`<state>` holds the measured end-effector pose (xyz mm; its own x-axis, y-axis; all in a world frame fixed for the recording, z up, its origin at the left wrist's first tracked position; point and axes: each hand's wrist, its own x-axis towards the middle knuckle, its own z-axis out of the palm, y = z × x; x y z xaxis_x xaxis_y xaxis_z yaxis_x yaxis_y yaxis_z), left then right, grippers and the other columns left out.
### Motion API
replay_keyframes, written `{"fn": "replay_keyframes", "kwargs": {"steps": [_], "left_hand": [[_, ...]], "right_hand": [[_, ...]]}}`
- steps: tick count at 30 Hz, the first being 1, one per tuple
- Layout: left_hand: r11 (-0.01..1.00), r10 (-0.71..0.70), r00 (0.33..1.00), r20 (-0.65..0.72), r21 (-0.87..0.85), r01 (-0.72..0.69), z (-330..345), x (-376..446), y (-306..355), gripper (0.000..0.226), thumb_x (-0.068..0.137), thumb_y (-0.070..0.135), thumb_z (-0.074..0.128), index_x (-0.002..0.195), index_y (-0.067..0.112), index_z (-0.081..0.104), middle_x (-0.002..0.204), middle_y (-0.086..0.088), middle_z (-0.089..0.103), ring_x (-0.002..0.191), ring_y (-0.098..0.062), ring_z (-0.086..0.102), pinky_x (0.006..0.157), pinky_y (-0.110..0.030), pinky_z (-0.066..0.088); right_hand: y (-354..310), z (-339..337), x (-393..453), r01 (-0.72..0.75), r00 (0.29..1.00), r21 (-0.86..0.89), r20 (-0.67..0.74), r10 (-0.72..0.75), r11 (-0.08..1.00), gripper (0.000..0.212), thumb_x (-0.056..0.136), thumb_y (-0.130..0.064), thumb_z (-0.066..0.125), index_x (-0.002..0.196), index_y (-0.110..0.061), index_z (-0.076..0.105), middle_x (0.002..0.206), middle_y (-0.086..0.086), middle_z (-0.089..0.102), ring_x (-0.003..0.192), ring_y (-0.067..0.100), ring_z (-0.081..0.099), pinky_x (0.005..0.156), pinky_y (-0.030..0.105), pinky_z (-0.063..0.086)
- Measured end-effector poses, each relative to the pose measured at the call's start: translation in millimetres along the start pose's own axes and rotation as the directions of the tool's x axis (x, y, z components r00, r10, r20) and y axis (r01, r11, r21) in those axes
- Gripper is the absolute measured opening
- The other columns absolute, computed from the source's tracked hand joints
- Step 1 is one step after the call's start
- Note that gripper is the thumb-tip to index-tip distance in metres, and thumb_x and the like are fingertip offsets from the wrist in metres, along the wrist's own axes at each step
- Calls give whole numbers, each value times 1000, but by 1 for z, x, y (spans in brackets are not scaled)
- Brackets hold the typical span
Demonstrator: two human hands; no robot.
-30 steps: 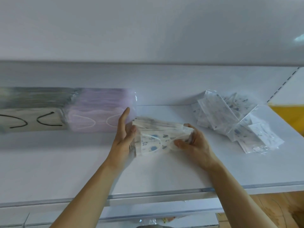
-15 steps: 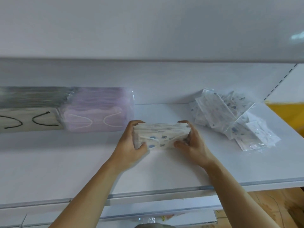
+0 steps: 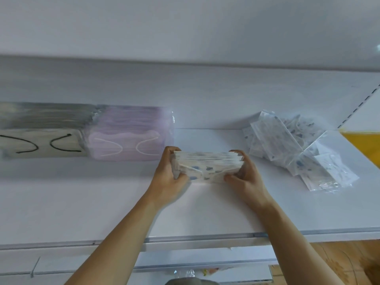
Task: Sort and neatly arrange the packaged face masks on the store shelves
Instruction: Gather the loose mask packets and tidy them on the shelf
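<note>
Both hands, left hand [image 3: 167, 177] and right hand [image 3: 245, 177], grip printed mask stack [image 3: 207, 168] ends. Square edges; slide left against purple mask pack [image 3: 131, 134] on shelf [image 3: 82, 202].

A white shelf [image 3: 82, 212] carries, from left to right, a grey mask stack [image 3: 41, 132], a lilac mask stack [image 3: 131, 136] touching it, a printed mask bundle [image 3: 207, 167], and a loose heap of printed mask packets [image 3: 298, 149].
</note>
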<state>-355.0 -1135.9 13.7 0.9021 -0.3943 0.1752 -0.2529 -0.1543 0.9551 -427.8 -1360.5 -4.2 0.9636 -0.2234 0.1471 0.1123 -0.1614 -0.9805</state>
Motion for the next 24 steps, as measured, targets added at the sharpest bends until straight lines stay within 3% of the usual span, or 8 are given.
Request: {"fn": "replay_keyframes", "kwargs": {"steps": [4,7,9,11,14,18,21,24], "left_hand": [[996,38,999,16,80,-39,1,0,0,40,79,-20,59,104,7,44,78,35,60,75,11,58,68,-7,42],[997,9,997,-72,77,-4,-1,1,-8,52,82,-11,65,117,23,46,94,26,60,85,0,61,76,-14,47],[997,-34,992,-121,64,42,-1,1,-12,61,83,2,73,124,36,44,104,13,64,90,-11,64,81,-24,53],[996,-41,987,-154,73,53,2,0,-15,55,84,12,76,125,33,45,100,8,67,89,-10,67,82,-25,55],[982,22,984,-175,187,12,4,0,-17,34,80,17,59,113,24,52,92,7,65,83,-9,63,79,-26,53],[907,110,994,-1,408,-100,8,-2,-22,23,79,7,62,97,21,63,94,8,62,88,-9,58,81,-28,49],[810,165,977,134,547,-212,11,-1,-24,21,78,10,62,97,21,64,95,10,61,94,-15,54,84,-34,48],[785,168,974,153,576,-226,11,3,-26,21,77,11,61,95,21,65,95,10,60,94,-17,54,84,-38,49]], "right_hand": [[4,0,0,-17,999,19,-27,18,1000,53,74,-5,66,125,-16,56,103,16,68,92,28,66,82,43,53],[8,-4,0,-45,997,-30,-64,43,999,47,80,-16,74,124,-24,60,102,29,67,88,43,66,88,60,53],[5,-7,6,-39,994,16,-97,41,999,36,85,-2,74,118,-14,64,103,22,73,92,36,69,92,53,54],[0,-12,19,-45,982,63,-180,55,997,29,85,10,71,107,-8,66,99,14,75,93,29,70,91,50,55],[-5,-24,60,-65,955,67,-284,81,996,28,86,13,68,106,-6,65,99,10,71,92,24,67,85,38,57],[-9,-23,123,-123,953,-3,-279,117,992,25,77,-4,74,96,0,57,94,13,63,89,24,62,81,38,53],[-2,-9,151,-141,960,-74,-253,119,987,29,83,11,67,84,-16,58,85,6,66,82,22,63,79,40,51],[-3,4,158,-178,952,-110,-272,142,978,30,83,9,67,88,-18,56,88,5,64,84,22,62,76,39,51]]}}
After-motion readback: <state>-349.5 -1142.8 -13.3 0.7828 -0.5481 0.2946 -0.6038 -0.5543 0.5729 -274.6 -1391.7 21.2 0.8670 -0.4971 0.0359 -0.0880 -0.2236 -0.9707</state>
